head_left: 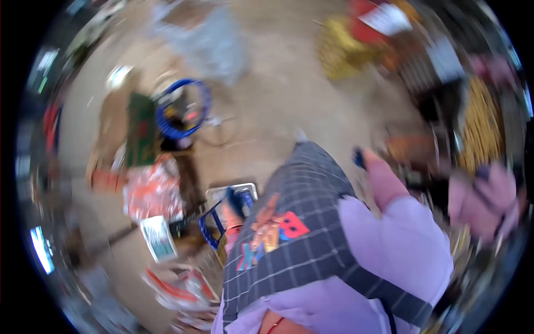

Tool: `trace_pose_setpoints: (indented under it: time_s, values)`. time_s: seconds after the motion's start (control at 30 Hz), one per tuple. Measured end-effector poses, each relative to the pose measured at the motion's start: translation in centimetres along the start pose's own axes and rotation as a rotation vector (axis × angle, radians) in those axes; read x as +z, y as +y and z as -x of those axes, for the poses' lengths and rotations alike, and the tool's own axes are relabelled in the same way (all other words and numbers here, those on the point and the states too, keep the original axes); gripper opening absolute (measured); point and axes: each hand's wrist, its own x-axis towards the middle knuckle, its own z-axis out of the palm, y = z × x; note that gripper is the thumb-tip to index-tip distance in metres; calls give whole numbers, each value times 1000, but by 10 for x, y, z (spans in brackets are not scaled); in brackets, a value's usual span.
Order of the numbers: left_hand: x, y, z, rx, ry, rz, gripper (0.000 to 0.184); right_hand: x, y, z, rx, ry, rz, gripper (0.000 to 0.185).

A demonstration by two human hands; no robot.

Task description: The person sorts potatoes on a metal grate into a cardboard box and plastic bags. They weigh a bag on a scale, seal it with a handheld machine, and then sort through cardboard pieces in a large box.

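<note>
Motion blur smears the whole head view. My left hand is low on the left side of the checked apron, beside a metal-rimmed tray and a blue plastic frame. Something dark blue shows at its fingers; whether it is worn or held is unclear. On the apron's right side, my right hand extends over the floor from a lavender sleeve. A dark patch covers its end, and its fingers cannot be made out.
A blue ring-shaped item, green box and plastic-wrapped orange goods lie left. A pale plastic bag stands ahead. At right are a yellow bag, yellow stick-like bundle and pink item.
</note>
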Motion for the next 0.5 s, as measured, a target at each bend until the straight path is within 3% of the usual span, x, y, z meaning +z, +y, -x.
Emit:
trace_pose_setpoints:
  time_s: [0.03,0.07,0.1,0.17,0.23,0.27,0.33,0.37,0.4,0.43,0.47,0.5]
  values:
    - [6,-1,-5,-62,25,60,42,-3,15,-26,-83,30,403,23]
    - [9,2,-10,-113,71,123,41,30,-10,2,-36,92,330,23]
    - [12,2,-25,-166,72,60,42,35,-26,23,-343,71,777,28]
    - [-1,-5,-75,-204,58,-51,44,40,-51,56,-377,80,793,39]
    - [11,-11,-126,-115,-174,-212,42,18,-51,63,-437,77,707,43]
    - [59,0,-121,-87,-255,-228,31,-3,-38,54,-393,151,625,41]
    - [169,33,-109,-431,-798,-114,19,-60,-7,28,-320,274,434,36]
    - [241,40,-91,-23,-981,-655,19,-109,-25,36,-263,298,326,34]
    - [289,46,-96,444,-1131,-1179,19,-137,-21,40,61,368,58,29]
    - [347,53,-106,204,-1211,-879,22,-177,14,21,122,544,15,26]
    - [402,52,-111,-32,-1249,-573,27,-235,88,-19,-36,651,657,29]
    - [465,52,-86,-97,-908,-499,33,-250,80,4,25,853,231,33]
